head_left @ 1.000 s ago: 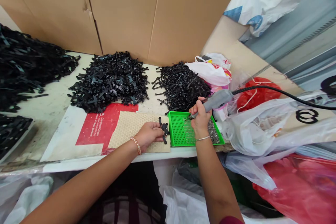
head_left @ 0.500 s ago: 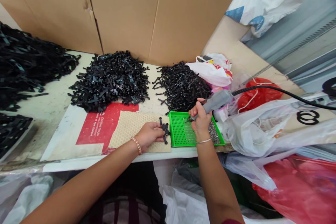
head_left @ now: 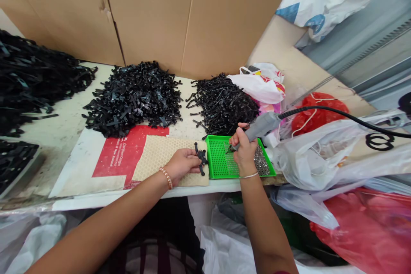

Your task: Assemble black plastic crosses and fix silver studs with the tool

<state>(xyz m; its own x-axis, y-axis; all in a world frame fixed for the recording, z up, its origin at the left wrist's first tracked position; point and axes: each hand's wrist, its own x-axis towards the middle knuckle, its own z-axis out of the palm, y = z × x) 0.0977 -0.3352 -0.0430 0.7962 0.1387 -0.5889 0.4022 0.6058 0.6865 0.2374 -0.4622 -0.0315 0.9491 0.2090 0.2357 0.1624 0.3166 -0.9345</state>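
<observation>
My left hand [head_left: 184, 165] pinches a small black bracket-like part [head_left: 202, 158] with several arms, at the right edge of a tan honeycomb-patterned pad [head_left: 160, 154]. In my right hand [head_left: 244, 147] is a grey electric screwdriver [head_left: 261, 127], tilted with its tip down over a green perforated tray [head_left: 215, 156]. Small silvery screws [head_left: 261, 162] lie heaped in the tray's right end, with more spread thinly near the tip. Whether the bit carries a screw is too small to tell.
Behind the pad are a heap of flat black parts [head_left: 138, 100] and a heap of thin black parts [head_left: 221, 105]. More black pieces [head_left: 35, 72] lie far left. A black cable [head_left: 337, 113] runs right over plastic bags [head_left: 308, 158]. Cardboard [head_left: 154, 17] stands behind.
My right hand and the screwdriver have shifted very slightly left over the tray. My left hand stays on the black part. The view has moved a little.
</observation>
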